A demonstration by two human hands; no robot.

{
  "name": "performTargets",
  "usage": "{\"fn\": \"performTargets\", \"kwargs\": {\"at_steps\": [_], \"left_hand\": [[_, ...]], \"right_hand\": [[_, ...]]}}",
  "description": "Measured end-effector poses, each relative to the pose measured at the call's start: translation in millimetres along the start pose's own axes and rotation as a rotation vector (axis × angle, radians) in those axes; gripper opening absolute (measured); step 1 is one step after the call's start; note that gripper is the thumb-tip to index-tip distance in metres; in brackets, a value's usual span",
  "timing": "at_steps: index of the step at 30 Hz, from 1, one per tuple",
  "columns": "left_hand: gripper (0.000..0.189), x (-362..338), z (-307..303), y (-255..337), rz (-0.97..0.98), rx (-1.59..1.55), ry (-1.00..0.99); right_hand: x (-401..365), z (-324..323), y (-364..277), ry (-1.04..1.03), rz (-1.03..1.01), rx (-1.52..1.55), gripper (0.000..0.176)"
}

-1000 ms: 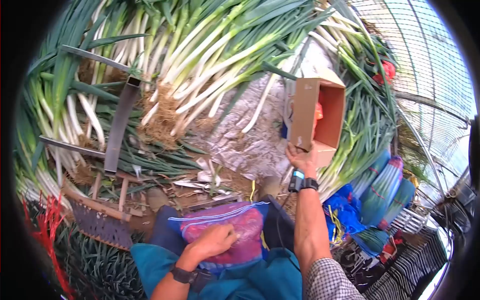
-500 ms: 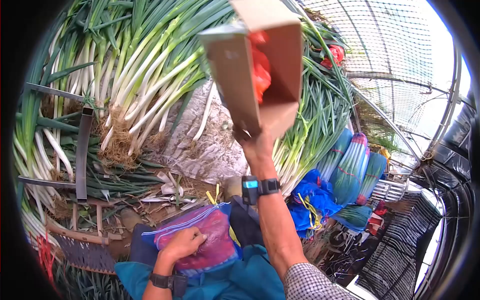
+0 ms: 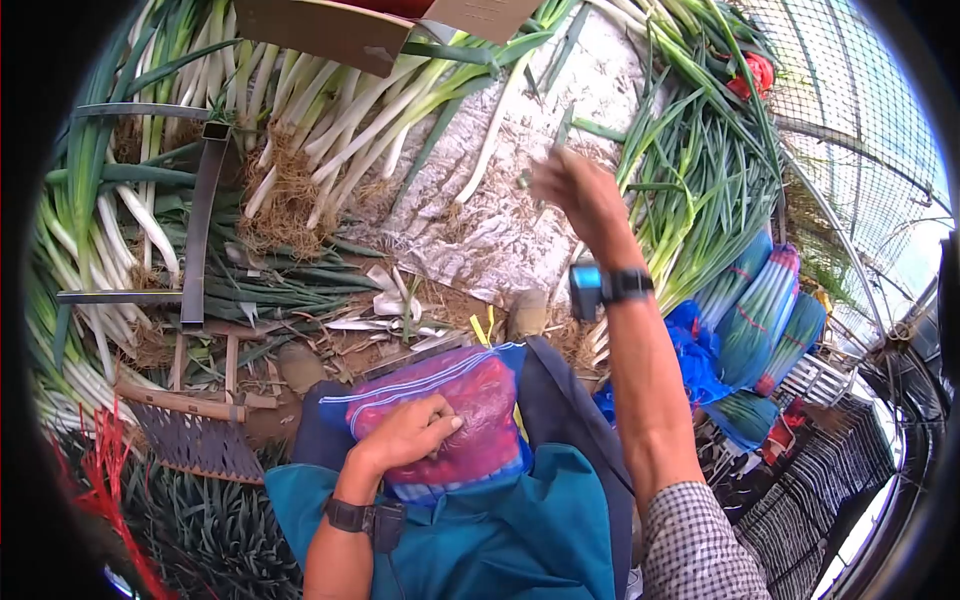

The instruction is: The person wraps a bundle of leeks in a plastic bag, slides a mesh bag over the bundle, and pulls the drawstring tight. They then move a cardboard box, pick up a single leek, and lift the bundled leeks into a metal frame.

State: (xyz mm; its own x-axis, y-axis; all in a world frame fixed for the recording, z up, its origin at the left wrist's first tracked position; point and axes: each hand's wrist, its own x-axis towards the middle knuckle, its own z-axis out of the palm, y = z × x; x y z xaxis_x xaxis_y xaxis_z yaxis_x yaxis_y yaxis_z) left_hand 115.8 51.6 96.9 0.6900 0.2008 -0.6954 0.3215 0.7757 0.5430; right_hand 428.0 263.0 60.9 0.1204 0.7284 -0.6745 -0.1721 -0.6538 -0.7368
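My left hand (image 3: 415, 432) rests on a clear zip bag (image 3: 480, 405) with red contents on my lap, its fingers loosely bent and thumb apart. My right hand (image 3: 583, 190) is raised over a dirty white sheet (image 3: 500, 225); its fingers are stretched and blurred, with nothing seen in them. An open cardboard box (image 3: 345, 38) with something red inside lies at the top edge, partly out of view, over long green onions (image 3: 350, 130). The box is away from both hands.
A metal frame (image 3: 205, 225) stands at left, above a wooden-edged strap seat (image 3: 190, 435). Red strings (image 3: 110, 470) hang at lower left. More green onions (image 3: 690, 170), blue plastic (image 3: 700, 350) and wrapped bundles (image 3: 755, 315) lie at right, near netting (image 3: 850, 90).
My right hand has let go of the cardboard box, which is now further left at the top edge. My left hand stays on the bag. The view has shifted.
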Motion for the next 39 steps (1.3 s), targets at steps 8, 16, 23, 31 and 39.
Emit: {"fn": "performTargets", "kwargs": {"at_steps": [8, 16, 23, 31, 39], "left_hand": [[0.026, -2.6, 8.6, 2.3, -0.106, -0.151, 0.112], [0.011, 11.6, 48.9, 30.7, 0.285, 0.551, 0.799], [0.018, 62.9, 70.6, 6.0, 0.159, 0.51, 0.886], [0.017, 74.9, 70.5, -2.8, -0.029, 0.387, 0.819], [0.02, 79.8, 72.0, 0.1, -0.086, 0.394, 0.825]], "right_hand": [[-169.1, -171.2, 164.6, 0.066, 0.438, -0.61, 0.032], [-124.0, -178.9, 214.2, -0.048, 0.177, -1.108, 0.039], [24.6, -232.1, 235.8, 0.499, 0.189, -0.927, 0.041], [13.7, -246.1, 277.4, 0.561, 0.239, -0.923, 0.038], [27.6, -350.6, 228.4, 0.712, 0.043, -1.067, 0.036]]}}
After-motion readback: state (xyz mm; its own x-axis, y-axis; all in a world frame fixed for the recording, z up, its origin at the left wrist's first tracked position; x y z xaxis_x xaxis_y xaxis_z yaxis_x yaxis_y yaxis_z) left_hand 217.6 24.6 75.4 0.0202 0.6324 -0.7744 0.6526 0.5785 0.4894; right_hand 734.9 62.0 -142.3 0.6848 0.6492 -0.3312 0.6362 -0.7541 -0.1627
